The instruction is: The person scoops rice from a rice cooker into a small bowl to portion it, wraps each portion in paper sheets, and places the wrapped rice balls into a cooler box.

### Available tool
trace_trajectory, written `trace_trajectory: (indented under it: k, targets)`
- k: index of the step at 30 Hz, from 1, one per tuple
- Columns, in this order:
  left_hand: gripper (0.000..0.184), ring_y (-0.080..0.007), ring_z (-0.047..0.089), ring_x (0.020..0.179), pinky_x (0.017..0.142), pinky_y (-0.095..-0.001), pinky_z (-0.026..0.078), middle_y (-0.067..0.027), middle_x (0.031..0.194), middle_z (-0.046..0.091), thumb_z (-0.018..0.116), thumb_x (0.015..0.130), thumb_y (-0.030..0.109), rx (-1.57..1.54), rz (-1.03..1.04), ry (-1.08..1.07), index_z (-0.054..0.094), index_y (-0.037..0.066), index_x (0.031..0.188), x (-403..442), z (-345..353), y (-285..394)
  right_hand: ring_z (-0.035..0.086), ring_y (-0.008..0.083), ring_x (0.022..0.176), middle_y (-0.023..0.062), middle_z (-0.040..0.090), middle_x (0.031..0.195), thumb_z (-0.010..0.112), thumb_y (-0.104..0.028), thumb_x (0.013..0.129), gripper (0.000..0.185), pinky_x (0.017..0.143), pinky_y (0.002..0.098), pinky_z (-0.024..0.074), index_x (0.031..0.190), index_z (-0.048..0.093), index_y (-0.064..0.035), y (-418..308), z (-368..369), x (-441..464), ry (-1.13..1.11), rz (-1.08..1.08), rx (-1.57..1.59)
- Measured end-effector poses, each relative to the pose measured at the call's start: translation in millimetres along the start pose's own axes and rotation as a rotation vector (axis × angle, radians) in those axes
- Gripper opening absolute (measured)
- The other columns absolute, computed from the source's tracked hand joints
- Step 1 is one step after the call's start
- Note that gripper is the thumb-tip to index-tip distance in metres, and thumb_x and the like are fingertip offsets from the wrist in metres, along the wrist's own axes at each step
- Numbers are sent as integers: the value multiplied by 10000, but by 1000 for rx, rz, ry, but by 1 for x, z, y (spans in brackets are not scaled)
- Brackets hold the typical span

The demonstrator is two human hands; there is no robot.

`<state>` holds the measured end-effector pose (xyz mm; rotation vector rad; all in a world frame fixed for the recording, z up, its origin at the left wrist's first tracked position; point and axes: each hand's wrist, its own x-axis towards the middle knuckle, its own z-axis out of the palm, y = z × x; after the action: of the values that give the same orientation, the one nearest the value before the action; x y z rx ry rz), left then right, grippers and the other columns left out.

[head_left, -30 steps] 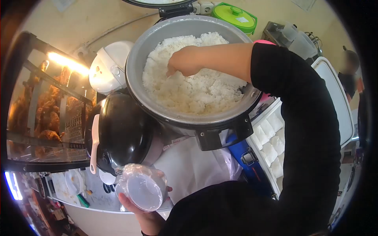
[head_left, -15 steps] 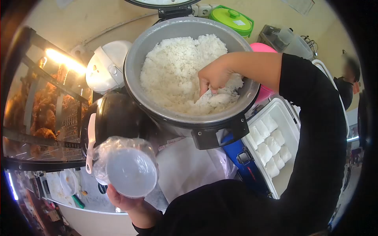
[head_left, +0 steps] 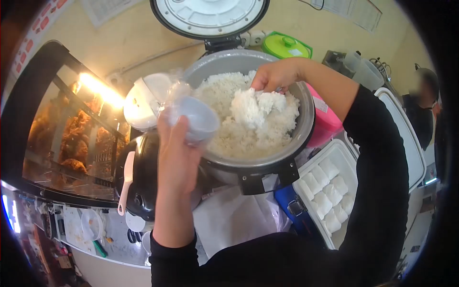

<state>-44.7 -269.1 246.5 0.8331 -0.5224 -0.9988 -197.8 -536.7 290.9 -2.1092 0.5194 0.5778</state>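
Observation:
A large round cooker (head_left: 306, 110) stands open, with white rice (head_left: 224, 91) inside. My right hand (head_left: 278, 76) is closed over the cooker's right half, and a big clump of rice (head_left: 258, 106) hangs just beneath its fingers. The tool in its grip is mostly hidden by the fingers and the rice. My left hand (head_left: 179, 143) is wrapped round a small translucent bowl (head_left: 197, 117) in clear plastic film, held at the cooker's left rim. The bowl is tilted toward the rice and somewhat blurred.
A lit glass case (head_left: 71, 138) of fried food is at left. Beside it are a white appliance (head_left: 141, 103) and a dark pot with a pink-handled utensil (head_left: 126, 184). At right, an open cooler (head_left: 351, 167) holds several white packets. Another person (head_left: 420, 110) is at far right.
My left hand has raised the bowl from below the dark pot up to the cooker's rim. My right hand has lifted a clump of rice. The view has tilted up, showing more of the lid.

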Motion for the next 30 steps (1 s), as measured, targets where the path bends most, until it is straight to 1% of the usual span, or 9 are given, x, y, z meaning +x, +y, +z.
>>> trace_trajectory:
  k: [4,5,8,11,14,16,20,23,30]
  targets:
    - [492,-290,480,1227,1016,-469,418,-130,1327,467,432,1001,314,-90,-114,46,301,91,1419,10,33,-24,439,30,507,-42,621,760,532,10,804,354,497,197,371,1112,684,-79,-51,1,-34,368,-205,-90]
    - [478,-289,480,1227,1015,-470,421,-129,1331,466,424,1004,325,-178,-101,3,318,88,1405,15,35,-30,570,120,581,35,684,830,550,7,809,369,565,263,455,1148,670,-77,-67,7,-40,465,-253,-250]
    - [446,-285,478,1230,1022,-472,424,-127,1342,463,401,1011,351,-350,-57,-56,364,78,1362,27,36,-37,662,243,790,113,704,953,570,-2,797,373,687,363,504,1144,671,-94,-75,34,-31,858,-471,-742]
    - [439,-291,470,1240,1057,-481,402,-134,1345,468,385,1013,363,-311,-32,-4,397,60,1332,26,29,-25,638,319,967,139,680,1041,572,5,780,394,782,421,499,1132,679,-136,-81,33,-26,990,-315,-659]
    - [473,-303,452,1262,1075,-505,379,-147,1366,453,379,1014,368,-227,28,12,384,40,1355,16,11,-12,643,326,941,135,684,1039,556,5,774,406,776,407,508,1123,687,-156,-72,28,-5,718,86,-709]
    - [493,-308,437,1284,1063,-510,390,-140,1398,426,378,1015,377,-228,109,17,351,52,1385,1,0,-6,646,337,930,143,684,1023,542,1,758,442,766,412,514,1138,685,-173,-42,42,29,515,161,-730]
    - [559,-324,400,1319,1074,-537,370,-151,1439,381,370,1012,406,-293,235,75,284,53,1437,-24,-12,4,654,329,917,142,685,995,529,4,725,519,741,423,520,1184,665,-197,-1,76,78,316,72,-858]
    - [546,-440,331,1336,1113,-582,296,-217,1455,345,364,1018,357,-434,305,-17,287,14,1435,-32,-30,10,651,337,915,142,685,995,516,17,713,553,741,423,521,1201,658,-202,-7,86,78,148,58,-852]
    - [553,-448,334,1333,1095,-591,317,-222,1462,334,368,1017,357,-349,320,118,276,12,1440,-43,-38,10,659,293,876,133,695,994,569,-9,747,496,720,407,505,1216,645,-153,-1,77,61,-234,-20,-670]
